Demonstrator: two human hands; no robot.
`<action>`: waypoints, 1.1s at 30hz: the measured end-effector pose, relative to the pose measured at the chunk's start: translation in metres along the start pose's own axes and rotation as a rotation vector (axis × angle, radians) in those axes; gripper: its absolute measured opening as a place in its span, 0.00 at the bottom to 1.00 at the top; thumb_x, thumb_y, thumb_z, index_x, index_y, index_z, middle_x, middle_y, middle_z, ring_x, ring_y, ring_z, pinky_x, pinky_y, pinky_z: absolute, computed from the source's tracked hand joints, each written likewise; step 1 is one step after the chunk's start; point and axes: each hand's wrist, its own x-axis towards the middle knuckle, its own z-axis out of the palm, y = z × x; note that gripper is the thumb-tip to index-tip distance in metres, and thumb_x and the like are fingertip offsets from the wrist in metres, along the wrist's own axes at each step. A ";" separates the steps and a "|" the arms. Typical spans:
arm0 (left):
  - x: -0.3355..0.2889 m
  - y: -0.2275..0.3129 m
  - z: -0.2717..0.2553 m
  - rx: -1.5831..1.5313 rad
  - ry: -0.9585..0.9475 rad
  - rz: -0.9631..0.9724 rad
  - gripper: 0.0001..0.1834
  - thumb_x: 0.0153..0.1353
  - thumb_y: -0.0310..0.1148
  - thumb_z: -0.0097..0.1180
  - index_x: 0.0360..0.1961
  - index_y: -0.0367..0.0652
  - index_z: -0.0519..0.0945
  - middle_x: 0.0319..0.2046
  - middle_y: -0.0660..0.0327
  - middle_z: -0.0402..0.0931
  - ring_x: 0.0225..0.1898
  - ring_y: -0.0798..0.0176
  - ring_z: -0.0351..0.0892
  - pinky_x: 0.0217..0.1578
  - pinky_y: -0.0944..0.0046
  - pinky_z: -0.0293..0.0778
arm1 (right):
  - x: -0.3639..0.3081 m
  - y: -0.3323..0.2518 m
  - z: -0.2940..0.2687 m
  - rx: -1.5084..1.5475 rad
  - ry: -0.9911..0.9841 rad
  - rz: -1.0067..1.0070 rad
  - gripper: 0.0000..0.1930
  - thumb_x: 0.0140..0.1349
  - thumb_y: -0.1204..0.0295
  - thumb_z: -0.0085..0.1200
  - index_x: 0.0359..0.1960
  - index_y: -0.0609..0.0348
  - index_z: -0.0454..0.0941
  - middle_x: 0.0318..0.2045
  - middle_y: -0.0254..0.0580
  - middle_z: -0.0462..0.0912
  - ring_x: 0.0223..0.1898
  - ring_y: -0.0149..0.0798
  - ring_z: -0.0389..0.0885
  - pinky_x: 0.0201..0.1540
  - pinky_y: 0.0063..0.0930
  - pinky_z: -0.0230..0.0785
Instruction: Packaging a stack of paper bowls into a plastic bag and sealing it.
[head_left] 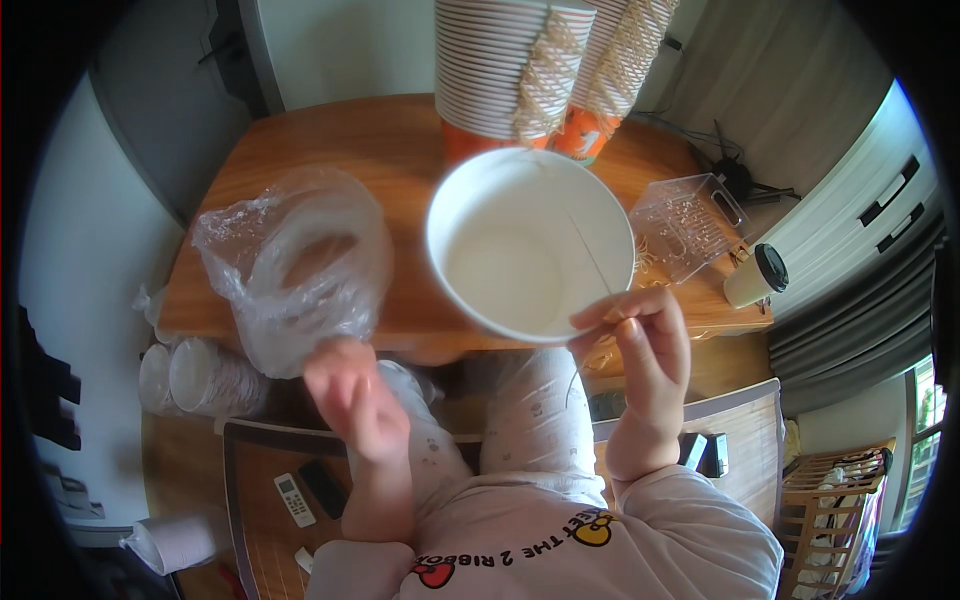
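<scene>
A large white paper bucket [480, 290] stands at the table's front edge, its open mouth facing me. My right hand [645, 345] is closed in a pinch at the bucket's right front rim. A thin stiff-looking strand [592, 252] is between its thumb and fingers, one end reaching up across the bucket's mouth, the other hanging below the hand. My left hand [360, 400] is raised in front of the table, left of the bucket, near a clear plastic bag [310, 265]. Motion smears its fingers, which look curled; I cannot see anything in them.
Behind the bucket rise tall stacks of nested paper buckets [505, 65] with woven netting [548, 75] down the side. On the right are a clear plastic box [695, 225] and a lidded cup [757, 275]. More white stacked containers [205, 378] lie below the table's left side. A remote [294, 499] rests beside me.
</scene>
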 end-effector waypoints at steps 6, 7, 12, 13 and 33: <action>-0.019 0.018 0.021 -0.156 -0.624 -0.283 0.06 0.60 0.31 0.54 0.32 0.42 0.80 0.23 0.62 0.76 0.24 0.64 0.71 0.26 0.66 0.64 | -0.002 0.006 0.016 -0.011 -0.018 0.076 0.06 0.72 0.75 0.44 0.44 0.66 0.67 0.48 0.53 0.76 0.47 0.40 0.80 0.52 0.33 0.74; -0.019 0.018 0.025 -0.198 -0.755 -0.408 0.07 0.64 0.32 0.53 0.34 0.41 0.81 0.26 0.62 0.78 0.26 0.67 0.74 0.28 0.68 0.67 | -0.002 0.005 0.018 -0.010 -0.021 0.080 0.06 0.72 0.75 0.44 0.44 0.66 0.67 0.48 0.53 0.76 0.47 0.40 0.80 0.52 0.33 0.74; -0.038 0.020 0.058 -0.204 -0.944 -0.993 0.17 0.70 0.35 0.50 0.55 0.38 0.76 0.47 0.59 0.79 0.50 0.67 0.76 0.49 0.65 0.72 | -0.007 0.009 0.015 -0.033 -0.050 -0.008 0.07 0.67 0.79 0.50 0.44 0.66 0.68 0.56 0.55 0.69 0.45 0.37 0.80 0.52 0.32 0.74; -0.043 0.017 0.064 -0.321 -0.897 -0.993 0.21 0.70 0.36 0.50 0.60 0.40 0.71 0.53 0.59 0.74 0.53 0.67 0.73 0.52 0.64 0.70 | -0.007 0.007 0.018 0.021 -0.033 0.011 0.09 0.64 0.82 0.52 0.44 0.65 0.68 0.58 0.56 0.67 0.43 0.35 0.81 0.49 0.30 0.75; -0.032 0.032 0.060 -0.300 -0.384 -0.694 0.17 0.73 0.36 0.36 0.30 0.40 0.73 0.27 0.63 0.69 0.30 0.71 0.65 0.34 0.71 0.61 | -0.038 0.030 -0.043 0.403 0.024 0.301 0.07 0.61 0.82 0.57 0.38 0.62 0.72 0.45 0.51 0.79 0.32 0.34 0.80 0.38 0.27 0.74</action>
